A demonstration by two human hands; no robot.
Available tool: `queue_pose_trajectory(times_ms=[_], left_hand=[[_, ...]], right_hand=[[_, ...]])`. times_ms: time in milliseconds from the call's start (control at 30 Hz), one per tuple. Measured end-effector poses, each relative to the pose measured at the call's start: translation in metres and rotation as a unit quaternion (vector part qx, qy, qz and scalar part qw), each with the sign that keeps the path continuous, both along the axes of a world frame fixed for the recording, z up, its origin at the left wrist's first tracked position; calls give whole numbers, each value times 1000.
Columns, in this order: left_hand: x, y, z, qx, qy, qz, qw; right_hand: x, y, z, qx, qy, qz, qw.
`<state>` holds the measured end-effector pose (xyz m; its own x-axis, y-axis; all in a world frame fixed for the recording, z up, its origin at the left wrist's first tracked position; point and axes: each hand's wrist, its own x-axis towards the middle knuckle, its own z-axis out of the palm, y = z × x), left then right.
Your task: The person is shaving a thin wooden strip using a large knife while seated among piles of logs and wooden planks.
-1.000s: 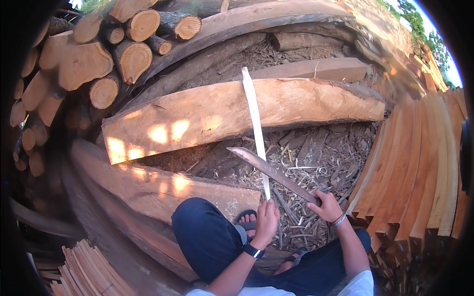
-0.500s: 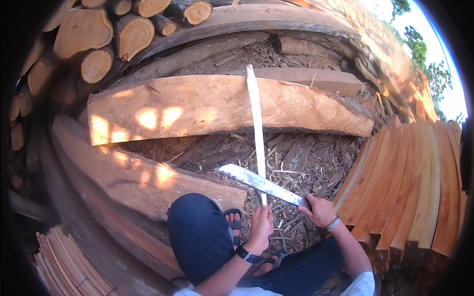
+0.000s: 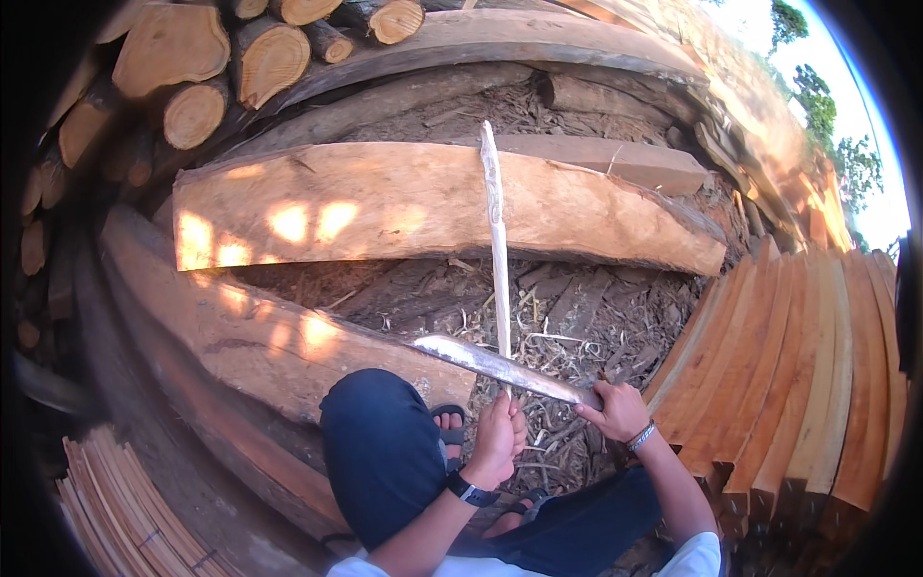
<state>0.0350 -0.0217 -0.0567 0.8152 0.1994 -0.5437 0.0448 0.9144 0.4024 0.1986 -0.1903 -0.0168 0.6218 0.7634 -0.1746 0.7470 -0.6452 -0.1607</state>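
My left hand (image 3: pixel 497 435) is closed round the near end of a long pale wooden stick (image 3: pixel 499 255), which points away from me. Its far end lies over a thick sawn slab (image 3: pixel 385 207). In my right hand (image 3: pixel 615 409) is the handle of a machete (image 3: pixel 500 365), mostly hidden by the fingers. The long blade slants up to the left and crosses over the stick just beyond my left hand. Its tip is above the near wooden slab (image 3: pixel 260 332).
Cut logs (image 3: pixel 197 115) are stacked at the far left. Long sawn boards (image 3: pixel 788 385) fill the right side. A bundle of thin strips (image 3: pixel 144 510) lies at the lower left. Shavings and bark (image 3: pixel 577 317) cover the ground. My bent knee (image 3: pixel 380 442) is beside my left forearm.
The machete has slid a little toward me along the stick, and its blade has turned. My left hand has rolled slightly, turning the stick. The whole view has shifted slightly.
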Motion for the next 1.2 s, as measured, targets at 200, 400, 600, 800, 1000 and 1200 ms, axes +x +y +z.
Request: queue_pose_trajectory(times_ms=[200,400,600,800,1000,1200], left_hand=[[-3,1,8,-11,-25,-12,1000],[-2,4,6,26,-12,-30,999],[0,6,17,19,-18,-81,996],[9,5,12,43,-21,-102,994],[16,3,-3,111,0,-69,991],[23,16,2,131,7,-65,989]], right_hand=[[-7,-12,3,33,13,15,999],[-11,-7,12,15,-13,-8,1000],[-21,-23,1,43,6,-27,999],[-28,-36,-17,73,7,-57,996],[-18,-32,-37,90,27,-77,993],[0,-21,-44,105,54,-88,989]])
